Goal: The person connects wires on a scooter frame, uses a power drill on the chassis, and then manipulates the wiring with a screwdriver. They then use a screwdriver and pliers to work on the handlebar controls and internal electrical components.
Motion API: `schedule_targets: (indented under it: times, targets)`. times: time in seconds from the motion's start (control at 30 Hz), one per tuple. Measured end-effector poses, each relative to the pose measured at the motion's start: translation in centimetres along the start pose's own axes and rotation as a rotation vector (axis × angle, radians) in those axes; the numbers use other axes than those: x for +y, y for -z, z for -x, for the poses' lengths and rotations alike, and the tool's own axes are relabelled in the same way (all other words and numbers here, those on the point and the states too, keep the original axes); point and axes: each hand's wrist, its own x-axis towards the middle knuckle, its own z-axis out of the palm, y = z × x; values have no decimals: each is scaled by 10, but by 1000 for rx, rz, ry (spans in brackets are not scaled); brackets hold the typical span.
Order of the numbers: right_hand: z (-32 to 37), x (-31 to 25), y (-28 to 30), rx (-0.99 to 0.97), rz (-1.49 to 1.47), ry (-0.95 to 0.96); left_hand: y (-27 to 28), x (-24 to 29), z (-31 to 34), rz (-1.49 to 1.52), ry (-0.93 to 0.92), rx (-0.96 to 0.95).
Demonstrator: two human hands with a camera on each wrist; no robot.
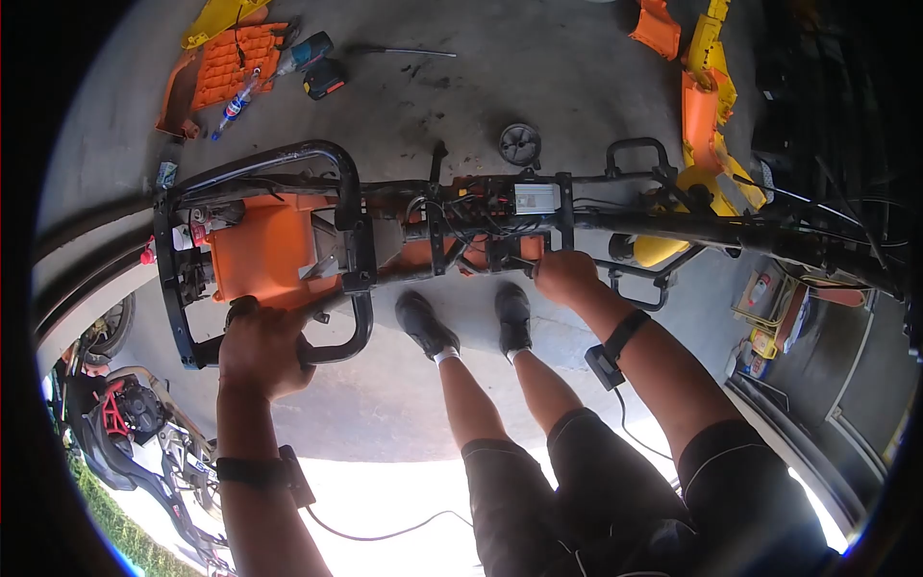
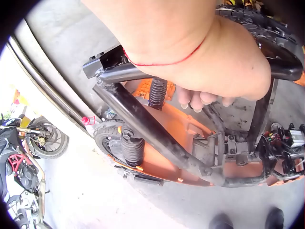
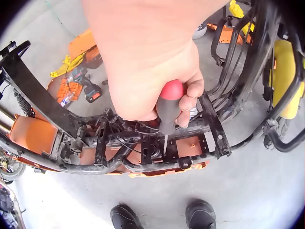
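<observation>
My right hand (image 1: pixel 567 277) holds a screwdriver (image 3: pixel 170 102) with a red-and-black handle, fingers curled round it. Its thin shaft points down among the wires and brackets in the middle of a stripped scooter frame (image 1: pixel 663 223). On the left, my left hand (image 1: pixel 264 348) grips a black tube at the tail of that frame, its fingertips showing below the tube in the left wrist view. Beneath the tail tubes lies an orange plastic panel (image 1: pixel 261 245). A silver box (image 1: pixel 536 199) sits among the wires near the right hand.
Beyond the frame, a cordless drill (image 1: pixel 306 60), a plastic bottle (image 1: pixel 234 108) and an orange mat (image 1: pixel 236 67) lie on the floor. Yellow and orange panels (image 1: pixel 707 106) are at the far right. A motorcycle (image 1: pixel 139 413) stands at the left. Dark shoes (image 1: pixel 428 322) are close below the frame.
</observation>
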Motion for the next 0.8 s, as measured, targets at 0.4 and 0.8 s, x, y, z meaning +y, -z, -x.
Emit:
schedule_targets:
  times: [0.4,0.8]
  targets:
    - [-22,18,16,-113,186,-147,10,3,-6,18,-44,-8]
    - [-98,35,-156,57,-609,-149,5,5,-7,81,2,-77]
